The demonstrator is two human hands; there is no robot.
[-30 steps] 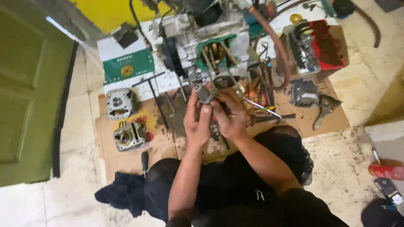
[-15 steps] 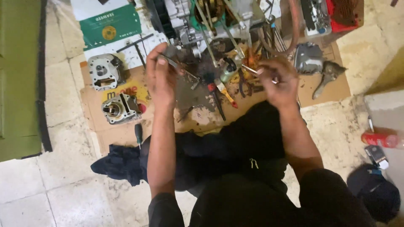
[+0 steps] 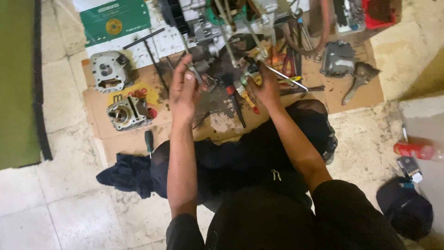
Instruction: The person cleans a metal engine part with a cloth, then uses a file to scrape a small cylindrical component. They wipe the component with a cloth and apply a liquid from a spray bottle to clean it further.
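Seen from the head camera, a person crouched over oil-stained cardboard (image 3: 351, 99) on a tiled floor works on a stripped engine (image 3: 231, 23). The left hand (image 3: 184, 92) is raised above the cardboard, its fingers (image 3: 188, 76) closed around a small grey metal part (image 3: 199, 69). The right hand (image 3: 266, 88) rests low among scattered hand tools, fingers curled on a thin metal rod (image 3: 286, 76). Two cylinder parts (image 3: 111, 69) lie well apart to the left, a screwdriver (image 3: 148, 141) near a dark rag (image 3: 122, 173).
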